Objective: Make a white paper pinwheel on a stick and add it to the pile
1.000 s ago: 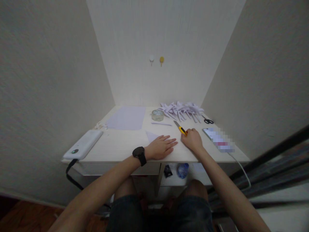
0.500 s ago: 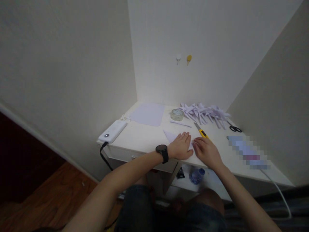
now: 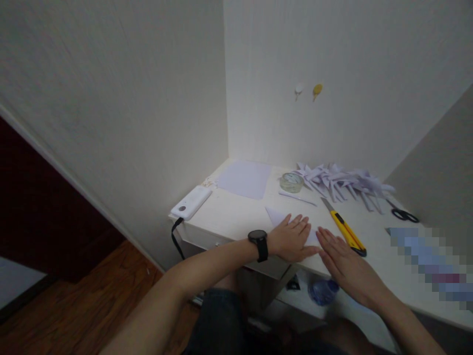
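Both hands [image 3: 290, 240] lie flat at plain, pale paper [image 3: 275, 215] with one pointed corner.

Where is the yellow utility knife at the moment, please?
In the head view, the yellow utility knife lies right of centre on the white desk, just beyond the right hand and nearer than the folded paper pile.

Matt white paper triangle [image 3: 276, 216] left of a yellow-and-black plastic utility knife [image 3: 345, 228] with grey metal blade [image 3: 326, 204], glossy clear round tape roll [image 3: 291, 183] and creased white paper pile [image 3: 342, 181] beyond the knife, smooth white desktop [image 3: 236, 212] beneath it
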The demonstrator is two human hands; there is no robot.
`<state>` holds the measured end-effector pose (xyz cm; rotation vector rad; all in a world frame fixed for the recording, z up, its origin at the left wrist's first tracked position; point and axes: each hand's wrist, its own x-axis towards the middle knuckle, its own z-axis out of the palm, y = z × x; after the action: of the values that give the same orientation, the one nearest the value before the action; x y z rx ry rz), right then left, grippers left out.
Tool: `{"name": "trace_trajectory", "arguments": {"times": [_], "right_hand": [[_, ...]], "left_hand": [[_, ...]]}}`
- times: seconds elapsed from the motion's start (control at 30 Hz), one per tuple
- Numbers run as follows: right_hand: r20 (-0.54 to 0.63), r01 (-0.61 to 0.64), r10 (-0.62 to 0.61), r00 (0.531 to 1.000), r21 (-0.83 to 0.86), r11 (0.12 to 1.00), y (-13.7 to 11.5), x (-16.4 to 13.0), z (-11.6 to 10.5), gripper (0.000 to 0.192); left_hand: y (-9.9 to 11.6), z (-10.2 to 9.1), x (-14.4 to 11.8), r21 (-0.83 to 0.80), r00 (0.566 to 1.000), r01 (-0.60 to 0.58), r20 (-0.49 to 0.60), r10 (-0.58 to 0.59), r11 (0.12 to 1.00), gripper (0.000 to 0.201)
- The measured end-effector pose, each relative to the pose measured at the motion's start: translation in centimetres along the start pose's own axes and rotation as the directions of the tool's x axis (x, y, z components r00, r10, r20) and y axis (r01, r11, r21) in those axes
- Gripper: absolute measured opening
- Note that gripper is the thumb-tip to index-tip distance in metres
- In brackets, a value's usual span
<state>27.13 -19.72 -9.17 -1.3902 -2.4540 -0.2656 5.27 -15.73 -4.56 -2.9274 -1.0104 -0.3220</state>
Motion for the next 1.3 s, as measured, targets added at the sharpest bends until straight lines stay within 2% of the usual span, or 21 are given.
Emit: {"name": "trace_trajectory", "arguments": {"times": [0.03,0.13,0.17,0.23,0.3,0.37,0.43,0.5,0.57,0.63,0.77,0.97,1.2,1.3], "right_hand": [[-0.003,0.003,-0.003,1.000,-0.004,1.000,0.0,0.0,0.1,0.056],[-0.025,0.015,-0.016,1.000,-0.008,1.000,0.0,-0.1,0.2,0.056],[-0.036,0.015,-0.016,0.999,-0.007,1.000,0.0,-0.1,0.2,0.057],[-0.057,0.002,-0.002,0.998,-0.001,1.000,0.0,-0.2,0.1,0.059],[-0.067,-0.018,0.018,0.998,0.006,1.000,-0.1,-0.3,0.0,0.061],[-0.072,-0.036,0.036,0.997,0.010,0.999,-0.2,-0.4,-0.2,0.063],[-0.077,-0.044,0.045,0.996,0.011,0.999,-0.1,-0.5,-0.3,0.062],[-0.087,-0.047,0.048,0.995,0.012,0.999,-0.1,-0.5,-0.3,0.061],[-0.100,-0.040,0.041,0.994,0.017,0.999,0.0,-0.5,-0.4,0.060],[-0.103,-0.033,0.036,0.994,0.024,0.999,0.0,-0.5,-0.4,0.058],[-0.099,-0.042,0.045,0.994,0.038,0.998,0.0,-0.5,-0.4,0.058],[-0.081,-0.065,0.070,0.994,0.069,0.996,-0.1,-0.6,-0.4,0.058],[-0.089,-0.082,0.090,0.992,0.095,0.992,-0.2,-0.4,-0.4,0.058],[-0.096,-0.091,0.102,0.990,0.115,0.989,-0.3,-0.6,-0.4,0.057]], "left_hand": [[-0.6,-0.6,-0.2,-0.032,1.000,-0.012,0.014,0.012,0.999,0.074],[-4.1,-3.1,-0.7,-0.079,0.995,-0.006,-0.100,-0.001,0.997,0.069],[-6.0,-4.2,-1.0,-0.083,0.987,0.039,-0.150,-0.052,0.996,0.065],[-10.6,-6.5,-2.1,-0.077,0.947,0.225,-0.216,-0.237,0.971,0.051],[-15.7,-8.7,-3.7,0.011,0.866,0.469,-0.198,-0.458,0.883,0.037],[-20.3,-10.5,-5.6,0.132,0.733,0.679,-0.177,-0.657,0.722,0.034],[-23.6,-11.6,-7.4,0.218,0.633,0.769,-0.137,-0.762,0.601,0.034],[-25.5,-12.0,-8.7,0.241,0.594,0.794,-0.106,-0.798,0.559,0.032],[-26.2,-11.9,-9.3,0.252,0.575,0.801,-0.071,-0.815,0.543,0.028],[-26.5,-11.5,-9.2,0.247,0.579,0.796,-0.045,-0.814,0.552,0.026],[-26.9,-10.7,-8.1,0.220,0.592,0.789,-0.027,-0.805,0.573,0.025],[-28.1,-9.8,-7.1,0.151,0.565,0.816,-0.002,-0.825,0.558,0.017],[-29.0,-10.1,-6.6,-0.076,0.560,0.823,-0.060,-0.827,0.563,0.016],[-28.1,-10.8,-6.0,-0.232,0.578,0.780,-0.089,-0.811,0.582,0.016]]}}
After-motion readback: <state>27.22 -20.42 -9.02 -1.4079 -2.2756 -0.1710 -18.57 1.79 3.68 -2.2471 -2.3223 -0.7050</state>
